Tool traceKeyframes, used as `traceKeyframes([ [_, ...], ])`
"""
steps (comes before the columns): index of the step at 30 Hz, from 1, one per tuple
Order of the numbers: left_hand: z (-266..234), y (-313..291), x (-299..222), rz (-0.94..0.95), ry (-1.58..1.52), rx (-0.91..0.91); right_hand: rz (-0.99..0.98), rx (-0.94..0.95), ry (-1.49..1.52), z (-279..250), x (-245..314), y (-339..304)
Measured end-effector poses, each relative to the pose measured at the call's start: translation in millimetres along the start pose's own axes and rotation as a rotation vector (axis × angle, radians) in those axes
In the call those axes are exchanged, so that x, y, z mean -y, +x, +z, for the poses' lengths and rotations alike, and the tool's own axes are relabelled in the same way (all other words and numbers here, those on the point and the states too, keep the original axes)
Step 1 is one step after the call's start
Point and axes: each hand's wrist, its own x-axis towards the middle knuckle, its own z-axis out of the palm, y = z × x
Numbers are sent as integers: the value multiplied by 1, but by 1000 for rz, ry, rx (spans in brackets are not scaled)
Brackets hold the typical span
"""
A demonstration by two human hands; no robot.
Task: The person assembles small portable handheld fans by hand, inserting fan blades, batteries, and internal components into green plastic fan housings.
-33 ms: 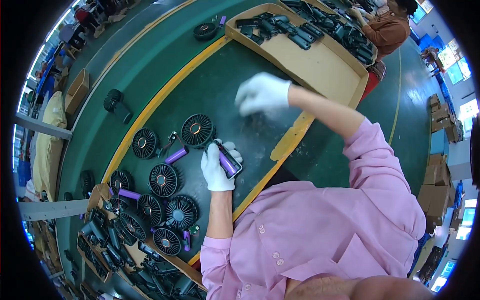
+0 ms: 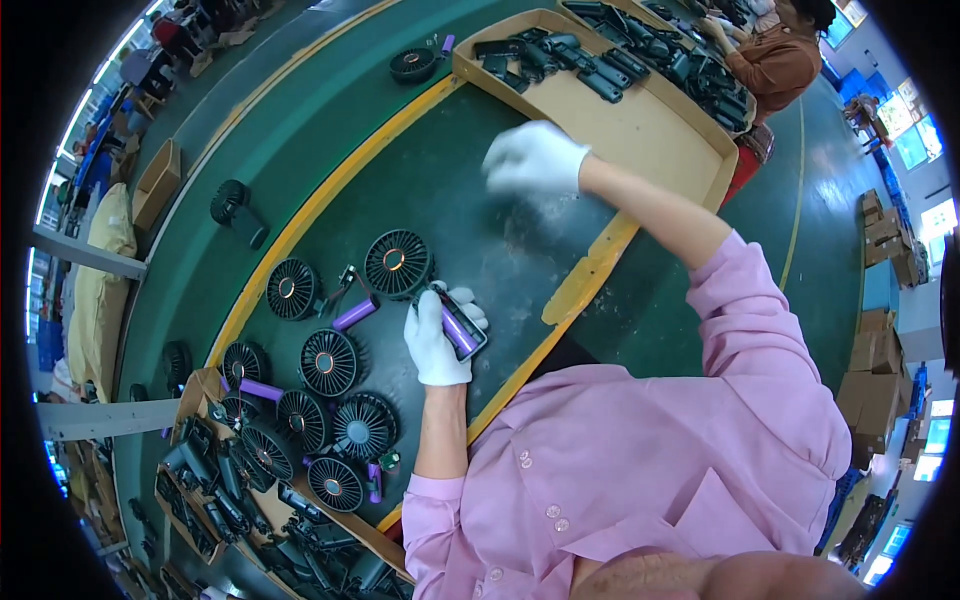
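My gloved left hand [image 2: 438, 340] is closed around the handle of a handheld fan; the round black fan head [image 2: 398, 264] shows just beyond my fingertips. The handle's housing lies open upward, and a purple battery [image 2: 459, 330] sits inside it. Whether the head is joined to the handle is hidden by my fingers. My gloved right hand [image 2: 537, 160] hovers over the green table, apart from the fan and close to the cardboard tray [image 2: 660, 150]. Its fingers are smeared by motion, and nothing held in them can be made out.
Several fan heads [image 2: 330, 362], some with purple batteries [image 2: 354, 313] wired on, lie left of my left hand. A box of black parts [image 2: 290, 540] stands at lower left. Dark handle shells [image 2: 600, 75] fill the tray's far end. A person in brown [image 2: 775, 65] works at upper right.
My right hand has shifted slightly up and to the right, toward the tray. The left hand still holds the fan in nearly the same place.
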Motion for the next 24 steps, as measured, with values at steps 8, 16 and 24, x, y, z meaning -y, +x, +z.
traceKeyframes([
  [8, -3, 1, -4, 12, 36, -1, 570, -387, -545, -83, -174, 57],
  [16, -11, 12, 2, -39, -90, 60, 832, -323, -830, -84, -218, 66],
  [24, -15, 13, 3, -82, -187, 88, 97, -581, -176, -65, -70, 47],
])
